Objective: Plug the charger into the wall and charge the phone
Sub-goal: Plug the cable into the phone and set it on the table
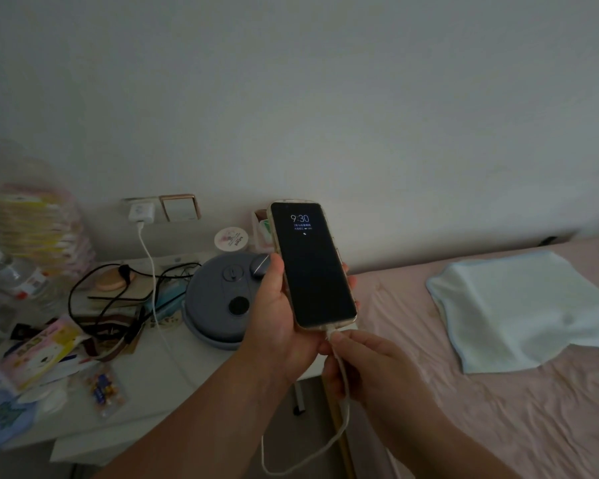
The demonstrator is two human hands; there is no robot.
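Observation:
My left hand (274, 316) holds a black phone (313, 267) upright, its lit screen showing 9:30. Pinched in my right hand (370, 371) is the white cable (343, 382) just below its plug, which sits in the phone's bottom port. From there the cable loops down below my hands, crosses the table and rises to a white charger (142, 211). The charger is seated in a wall socket (132, 202) above the table on the left.
A white bedside table (153, 368) holds a round grey device (218, 299), black cords, a round jar, a water bottle (13, 274), stacked packets and snack wrappers. A wall switch (180, 207) is beside the socket. To the right, a pink bed (498, 409) carries a light blue towel (526, 309).

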